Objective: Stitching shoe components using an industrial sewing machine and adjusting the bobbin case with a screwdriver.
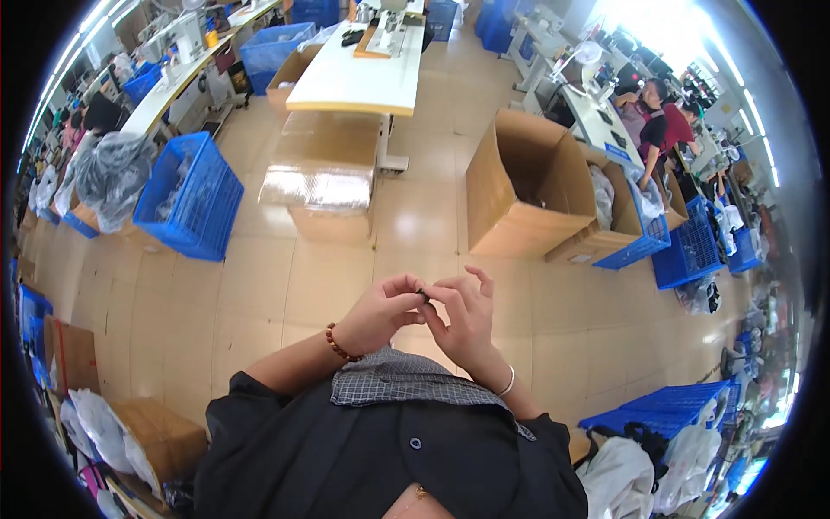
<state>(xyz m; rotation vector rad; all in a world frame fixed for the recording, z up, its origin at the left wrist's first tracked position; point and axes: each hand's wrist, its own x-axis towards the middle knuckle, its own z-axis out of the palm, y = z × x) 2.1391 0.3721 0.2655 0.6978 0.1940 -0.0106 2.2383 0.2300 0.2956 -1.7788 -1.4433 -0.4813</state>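
My left hand [380, 313] and my right hand [460, 318] meet in front of my body, fingertips almost touching. Between them is a small dark piece [423, 297], too small to name, pinched by the thumb and fingers of my left hand. The thumb and index finger of my right hand close on the same piece from the other side, while its outer fingers are lifted. A grey checked cloth [389, 381] lies across my front, just below the hands.
A white-topped sewing table [354, 78] stands ahead, with a brown carton [324, 164] at its near end. An open tall carton [519, 208] is at right, a blue crate [194, 203] at left. Two people [648, 121] work at far right. Bags and another blue crate [661, 406] are behind right.
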